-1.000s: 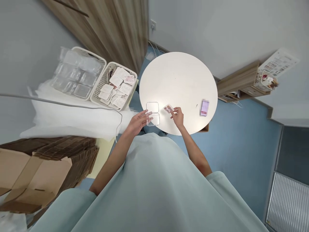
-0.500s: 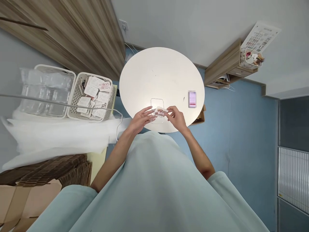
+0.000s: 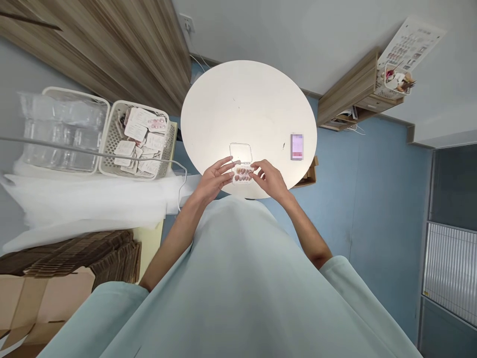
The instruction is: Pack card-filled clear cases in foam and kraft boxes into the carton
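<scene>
At left, a basket (image 3: 74, 93) of clear boxes adjoins a basket (image 3: 111, 145) of cards. The left hand (image 3: 213, 181), fingers spread, touches the left side of an opened clear case (image 3: 242, 162) at the table (image 3: 257, 104). A card (image 3: 243, 174) of false nails lies over the case's near half; the right hand (image 3: 273, 180) pinches its right edge between thumb and forefinger. Farther right: a phone (image 3: 297, 147).

Both forearms angled forward and inward from short sleeves, bare to wrists. Left forearm (image 3: 179, 238) slants up toward right, left grip (image 3: 213, 182) with fingers extended inward, parted. Right forearm (image 3: 306, 227) mirrors it, right grip (image 3: 273, 181) with fingers bent, tips pointing left. Grips near each other, apart, before torso (image 3: 242, 278). Firmness of either hold unclear.
</scene>
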The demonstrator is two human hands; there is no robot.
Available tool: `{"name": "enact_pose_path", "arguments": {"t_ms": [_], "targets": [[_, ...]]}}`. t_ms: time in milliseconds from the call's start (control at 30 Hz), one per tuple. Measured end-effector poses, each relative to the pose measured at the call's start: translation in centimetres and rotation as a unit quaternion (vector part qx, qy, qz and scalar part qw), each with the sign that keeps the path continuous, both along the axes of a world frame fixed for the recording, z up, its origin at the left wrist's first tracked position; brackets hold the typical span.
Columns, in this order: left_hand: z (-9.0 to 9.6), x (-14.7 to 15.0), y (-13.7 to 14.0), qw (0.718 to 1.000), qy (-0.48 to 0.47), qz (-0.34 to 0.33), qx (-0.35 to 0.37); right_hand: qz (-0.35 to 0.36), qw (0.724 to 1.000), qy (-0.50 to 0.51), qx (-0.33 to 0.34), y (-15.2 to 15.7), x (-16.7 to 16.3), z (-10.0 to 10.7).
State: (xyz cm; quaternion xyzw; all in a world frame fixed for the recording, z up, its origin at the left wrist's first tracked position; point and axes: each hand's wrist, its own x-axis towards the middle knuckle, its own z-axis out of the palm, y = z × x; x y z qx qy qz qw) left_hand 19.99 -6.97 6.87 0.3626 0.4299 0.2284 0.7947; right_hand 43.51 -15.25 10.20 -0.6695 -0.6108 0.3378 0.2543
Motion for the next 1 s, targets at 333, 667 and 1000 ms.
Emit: {"name": "enact_pose_path", "arguments": {"t_ms": [333,667,1000], "targets": [[1.0,-0.5,-0.7,1.0,-0.009,0.011,0.002,0.05,0.997,-0.052,-0.013,0.3,-0.6,0.6],[1.3,-1.4,-0.9,0.999,-0.033,0.011,-0.003,-0.079,0.994,0.062,0.034,1.2,-0.6,0.6],[1.1,-2.5,-1.5,0.997,-0.058,-0.009,-0.049,-0.169,0.952,0.249,-0.059,5.1,-1.3,-1.6]]}}
